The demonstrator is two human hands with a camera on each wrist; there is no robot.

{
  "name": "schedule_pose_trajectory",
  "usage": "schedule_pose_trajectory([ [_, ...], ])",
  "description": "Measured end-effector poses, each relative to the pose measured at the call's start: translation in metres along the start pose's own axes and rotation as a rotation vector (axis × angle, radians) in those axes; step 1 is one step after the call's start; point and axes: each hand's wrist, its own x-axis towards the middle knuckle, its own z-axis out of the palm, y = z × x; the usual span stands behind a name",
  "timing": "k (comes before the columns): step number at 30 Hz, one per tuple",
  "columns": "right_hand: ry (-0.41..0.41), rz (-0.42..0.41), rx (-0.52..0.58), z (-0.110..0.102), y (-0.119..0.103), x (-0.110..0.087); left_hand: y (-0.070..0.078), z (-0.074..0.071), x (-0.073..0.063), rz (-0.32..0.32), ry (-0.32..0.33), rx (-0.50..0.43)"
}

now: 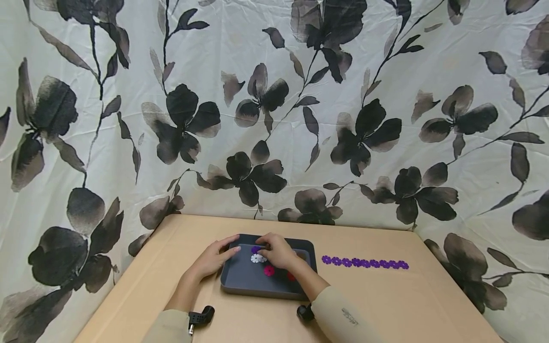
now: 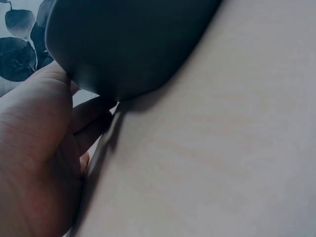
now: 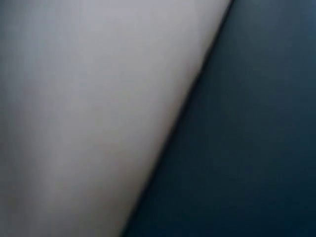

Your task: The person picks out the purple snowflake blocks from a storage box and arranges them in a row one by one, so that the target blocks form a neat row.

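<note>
A dark grey tray (image 1: 240, 281) lies on the table, and my left hand (image 1: 210, 259) holds its left rim. In the left wrist view, the fingers of that hand (image 2: 39, 133) reach round the outside of the tray (image 2: 128, 44). My right hand (image 1: 279, 252) is over the tray's far part, thumb and forefinger pinching a purple flower-shaped piece (image 1: 256, 249). Just nearer lies a white flower-shaped piece (image 1: 257, 258), then a pink one (image 1: 269, 270). A red piece (image 1: 291, 276) shows partly beside my right wrist, which hides other parts of the tray.
To the right of the tray, several purple flower-shaped pieces form a row (image 1: 364, 263) on the light brown table (image 1: 377, 305). A white cloth with dark flowers (image 1: 300, 143) hangs behind the table's far edge. The right wrist view shows the tray (image 3: 247, 138) very close and blurred.
</note>
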Motion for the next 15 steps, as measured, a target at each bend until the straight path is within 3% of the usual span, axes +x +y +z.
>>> schedule_pose_trajectory([
  [7,-0.136,-0.063,-0.095,0.0056,0.0060,0.0051,-0.0011,-0.0003,-0.0013,0.014,-0.009,0.014],
  [15,-0.101,0.009,-0.151,0.0059,0.0101,0.0042,-0.0010,-0.0012,0.0006,-0.006,-0.009,0.012],
])
